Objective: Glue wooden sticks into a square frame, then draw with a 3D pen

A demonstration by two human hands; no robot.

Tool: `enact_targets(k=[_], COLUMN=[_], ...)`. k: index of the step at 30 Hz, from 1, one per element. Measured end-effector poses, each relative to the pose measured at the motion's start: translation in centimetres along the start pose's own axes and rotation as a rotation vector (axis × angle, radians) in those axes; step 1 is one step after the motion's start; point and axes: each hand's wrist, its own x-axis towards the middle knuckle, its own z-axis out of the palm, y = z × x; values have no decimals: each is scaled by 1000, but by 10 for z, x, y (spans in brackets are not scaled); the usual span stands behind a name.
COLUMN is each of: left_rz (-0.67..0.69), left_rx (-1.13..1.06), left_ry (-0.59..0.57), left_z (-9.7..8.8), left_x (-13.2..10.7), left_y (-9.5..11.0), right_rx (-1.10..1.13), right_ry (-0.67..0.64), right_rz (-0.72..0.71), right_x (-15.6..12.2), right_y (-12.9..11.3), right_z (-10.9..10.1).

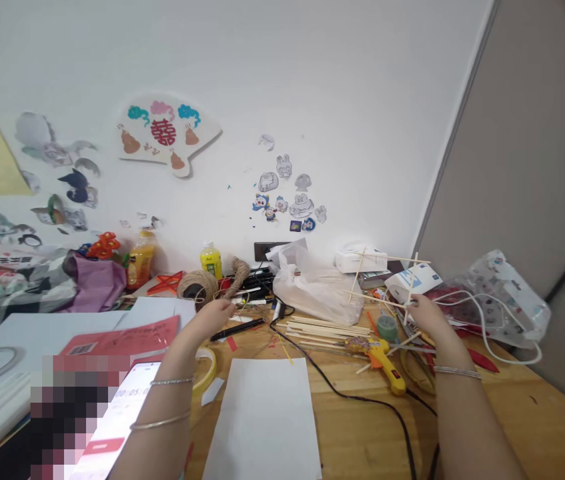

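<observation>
My right hand (425,315) is closed on a frame of thin wooden sticks (387,280), held upright over the right side of the wooden desk (362,427). My left hand (212,315) reaches forward with its fingers curled down beside a ball of twine (197,287); what it holds, if anything, is hidden. A bundle of loose sticks (327,330) lies between the hands. A yellow and orange glue gun (385,363) lies in front of my right hand, its black cord (362,400) running toward me.
A white sheet (265,420) lies in front of me. A phone (117,427) and red booklet (122,340) lie at left, with a tape roll (207,370) near them. Plastic bags (312,287), bottles (211,259), boxes and clutter line the wall.
</observation>
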Motion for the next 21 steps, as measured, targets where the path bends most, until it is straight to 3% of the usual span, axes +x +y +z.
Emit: enact_targets(k=[4,10,15,21], left_rz=[-15,6,4,10], left_rx=[48,47,54,83], left_ry=[-93,-106,-92,-4], left_z=[-2,-9,-7,1], left_x=[-1,-7,-4,4], left_y=[0,2,2,-5], right_rx=[-28,29,97,147], right_ry=[-29,10,35,-7], right_rz=[-18,-115,-207,-307], right_x=[0,-5,-13,-40], right_y=[9,2,-20,-63], right_z=[0,-13,-23,-35])
